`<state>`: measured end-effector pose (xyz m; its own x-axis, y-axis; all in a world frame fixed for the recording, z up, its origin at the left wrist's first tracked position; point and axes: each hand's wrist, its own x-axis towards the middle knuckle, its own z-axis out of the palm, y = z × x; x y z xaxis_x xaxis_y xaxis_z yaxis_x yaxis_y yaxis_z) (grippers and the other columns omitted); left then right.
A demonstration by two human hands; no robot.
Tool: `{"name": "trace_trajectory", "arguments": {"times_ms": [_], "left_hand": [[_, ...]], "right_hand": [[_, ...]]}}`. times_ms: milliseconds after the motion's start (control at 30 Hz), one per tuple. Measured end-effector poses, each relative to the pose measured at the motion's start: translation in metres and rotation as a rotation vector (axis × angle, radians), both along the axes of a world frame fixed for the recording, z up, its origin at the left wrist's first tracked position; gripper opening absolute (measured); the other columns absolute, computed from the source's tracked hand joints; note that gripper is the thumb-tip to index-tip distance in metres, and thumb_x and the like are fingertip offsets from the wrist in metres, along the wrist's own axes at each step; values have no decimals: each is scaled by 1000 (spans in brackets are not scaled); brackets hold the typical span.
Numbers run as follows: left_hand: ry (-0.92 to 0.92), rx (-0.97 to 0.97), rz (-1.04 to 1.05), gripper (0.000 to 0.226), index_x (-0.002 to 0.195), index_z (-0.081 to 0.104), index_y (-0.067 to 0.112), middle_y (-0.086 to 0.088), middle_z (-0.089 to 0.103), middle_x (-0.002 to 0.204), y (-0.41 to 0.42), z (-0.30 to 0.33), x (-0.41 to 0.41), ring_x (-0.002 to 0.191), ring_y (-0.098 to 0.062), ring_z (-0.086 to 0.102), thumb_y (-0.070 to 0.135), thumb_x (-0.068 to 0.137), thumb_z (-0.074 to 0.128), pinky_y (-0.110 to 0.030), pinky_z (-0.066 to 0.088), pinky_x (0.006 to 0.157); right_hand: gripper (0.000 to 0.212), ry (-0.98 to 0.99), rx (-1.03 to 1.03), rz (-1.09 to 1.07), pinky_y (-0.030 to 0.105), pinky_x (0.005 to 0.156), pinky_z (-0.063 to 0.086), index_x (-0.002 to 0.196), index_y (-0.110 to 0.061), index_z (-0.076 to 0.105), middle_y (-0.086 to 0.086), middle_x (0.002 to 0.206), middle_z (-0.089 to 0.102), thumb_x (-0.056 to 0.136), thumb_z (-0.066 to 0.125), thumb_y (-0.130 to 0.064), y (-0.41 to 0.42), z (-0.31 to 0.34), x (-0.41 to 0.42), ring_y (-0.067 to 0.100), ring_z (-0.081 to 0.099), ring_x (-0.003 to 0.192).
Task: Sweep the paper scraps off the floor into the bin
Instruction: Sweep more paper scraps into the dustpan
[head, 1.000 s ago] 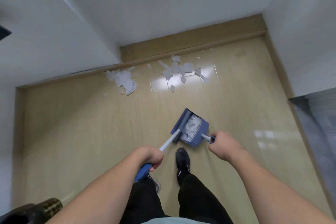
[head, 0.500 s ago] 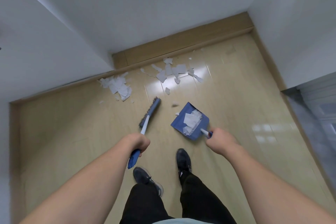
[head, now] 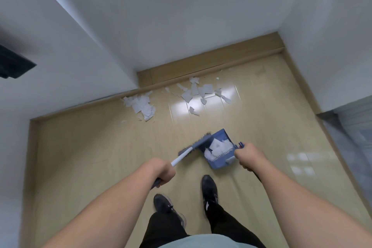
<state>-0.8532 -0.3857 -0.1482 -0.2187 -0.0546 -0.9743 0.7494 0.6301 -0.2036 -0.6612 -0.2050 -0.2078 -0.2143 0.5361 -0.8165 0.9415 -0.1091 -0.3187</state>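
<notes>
A blue dustpan (head: 221, 162) sits low over the wooden floor with white paper scraps (head: 216, 148) inside it. My right hand (head: 248, 157) grips its handle. My left hand (head: 162, 172) grips the white-and-blue handle of a hand brush (head: 199, 144), whose grey head lies against the pan's left open edge. Two heaps of torn paper remain by the skirting: a left pile (head: 142, 105) and a spread of right scraps (head: 198, 91). No bin is in view.
White walls close in the floor on the left, back and right, with a wooden skirting board (head: 211, 66). My two dark shoes (head: 209, 189) stand just below the dustpan. A grey stone threshold (head: 350, 127) lies at the right.
The brush swung from out on the floor at the left back to the dustpan's mouth. The view tilted up, and the dustpan turned slightly.
</notes>
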Motion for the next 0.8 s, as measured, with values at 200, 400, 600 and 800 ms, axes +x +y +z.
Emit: {"name": "trace_trajectory", "arguments": {"times_ms": [200,400,600,800], "left_hand": [[114,98,17,29,114,59,-5,-12,64,87,57,-16,-46,72,-24,55,2,89,46,-27,42,64],[135,50,83,20,71,46,4,-6,50,65,107,-66,-63,54,-17,44,5,90,41,-26,33,47],[17,-32,-29,31,113,46,0,-6,56,68,70,-81,-7,53,-15,53,9,86,33,-26,40,49],[-17,-7,-144,20,93,55,4,-7,59,66,29,-22,12,52,-17,51,0,79,42,-27,43,62]], "right_hand": [[17,40,5,-121,23,48,31,67,-15,41,6,67,48,83,48,-13,5,-3,-23,22,43,54],[12,0,84,23,27,54,36,72,-16,47,5,74,54,82,54,-15,22,-24,-34,28,49,69],[5,-45,-77,32,28,55,47,82,-19,53,5,79,55,84,57,-21,32,-20,1,27,57,61],[68,3,-589,-257,23,47,44,121,-19,50,15,108,68,73,72,-62,36,-2,34,25,70,64]]}}
